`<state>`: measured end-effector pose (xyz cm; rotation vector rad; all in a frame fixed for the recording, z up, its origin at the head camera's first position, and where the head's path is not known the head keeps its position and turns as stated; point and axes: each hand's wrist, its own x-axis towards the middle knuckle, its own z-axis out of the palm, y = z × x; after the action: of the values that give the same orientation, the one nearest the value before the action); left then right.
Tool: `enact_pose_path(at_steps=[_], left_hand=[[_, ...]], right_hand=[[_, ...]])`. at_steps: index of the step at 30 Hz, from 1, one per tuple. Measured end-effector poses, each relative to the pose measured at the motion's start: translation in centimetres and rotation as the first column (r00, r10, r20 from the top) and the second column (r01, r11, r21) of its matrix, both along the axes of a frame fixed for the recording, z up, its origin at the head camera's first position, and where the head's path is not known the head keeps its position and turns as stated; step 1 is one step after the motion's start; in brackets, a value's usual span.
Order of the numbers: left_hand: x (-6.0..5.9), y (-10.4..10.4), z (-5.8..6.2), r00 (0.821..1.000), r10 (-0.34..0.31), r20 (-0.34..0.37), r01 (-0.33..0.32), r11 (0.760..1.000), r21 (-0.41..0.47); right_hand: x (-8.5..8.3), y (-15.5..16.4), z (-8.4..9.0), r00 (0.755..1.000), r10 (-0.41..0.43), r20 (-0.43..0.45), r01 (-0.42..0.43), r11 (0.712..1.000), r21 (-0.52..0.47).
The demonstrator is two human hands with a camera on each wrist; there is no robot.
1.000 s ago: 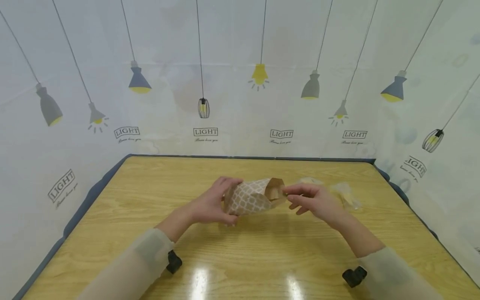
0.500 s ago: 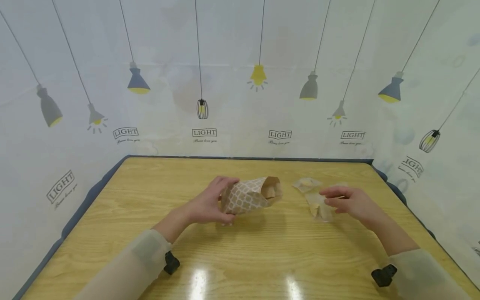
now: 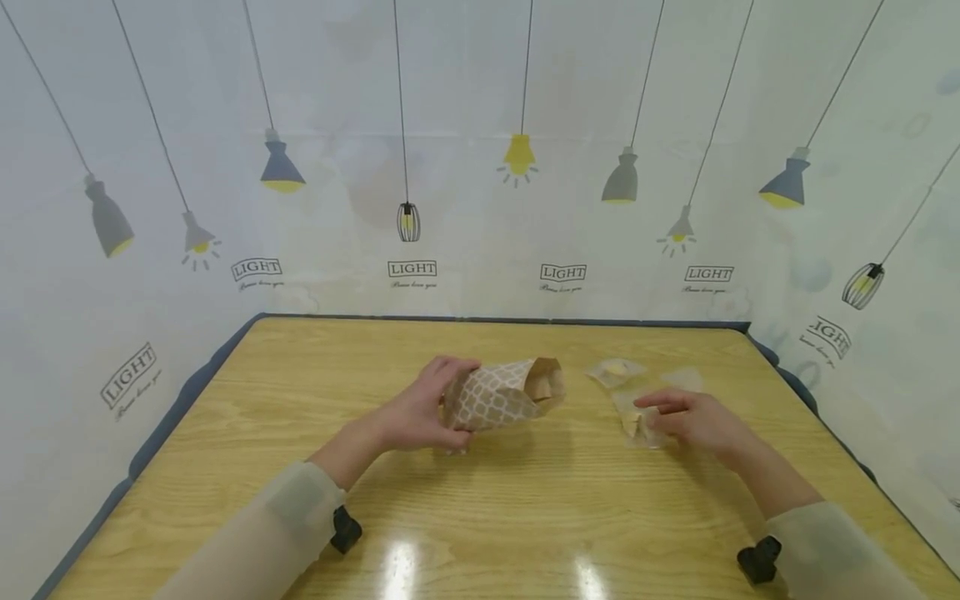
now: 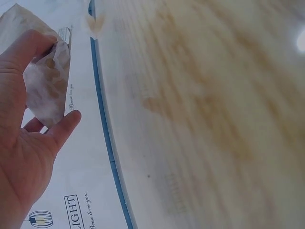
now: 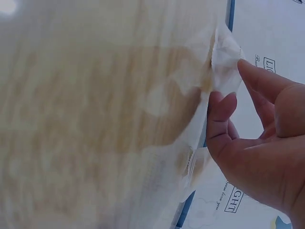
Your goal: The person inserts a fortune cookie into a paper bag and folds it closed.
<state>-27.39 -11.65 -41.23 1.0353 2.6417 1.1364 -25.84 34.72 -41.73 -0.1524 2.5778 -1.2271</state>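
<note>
Slippage threatens: right hand (image 3: 693, 419) pinches a slick clear packet (image 3: 636, 419) only lightly; left hand (image 3: 420, 408) clamps the bag (image 3: 498, 393), whose mouth may sag shut.

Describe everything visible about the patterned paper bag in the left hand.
The paper bag is brown kraft paper printed with a white lattice pattern. It lies on its side, slightly raised above the wooden table, with its open mouth turned toward the right hand, showing a plain brown inside. The left hand grips its closed end, fingers curled over the top and thumb below. The paper looks creased and slightly puffed open. What is inside cannot be made out.
</note>
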Motion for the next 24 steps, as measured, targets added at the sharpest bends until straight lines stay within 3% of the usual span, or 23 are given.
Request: enact_pose_path(at_steps=[8, 14, 24], left_hand=[[0.1, 0.2, -0.1, 1.000, -0.002, -0.007, 0.002, 1.000, -0.005], [-0.1, 0.4, -0.2, 1.000, 0.000, 0.002, 0.000, 1.000, -0.010], [-0.1, 0.3, -0.1, 1.000, 0.006, 0.014, -0.006, 1.000, -0.017]], right_hand=[[0.0, -0.3, -0.4, 0.999, 0.018, 0.031, -0.016, 0.999, -0.045], [0.2, -0.7, -0.4, 1.000, 0.013, 0.007, -0.013, 0.999, -0.040], [1.0, -2.1, 1.2, 0.997, 0.068, -0.034, -0.072, 0.989, -0.130]])
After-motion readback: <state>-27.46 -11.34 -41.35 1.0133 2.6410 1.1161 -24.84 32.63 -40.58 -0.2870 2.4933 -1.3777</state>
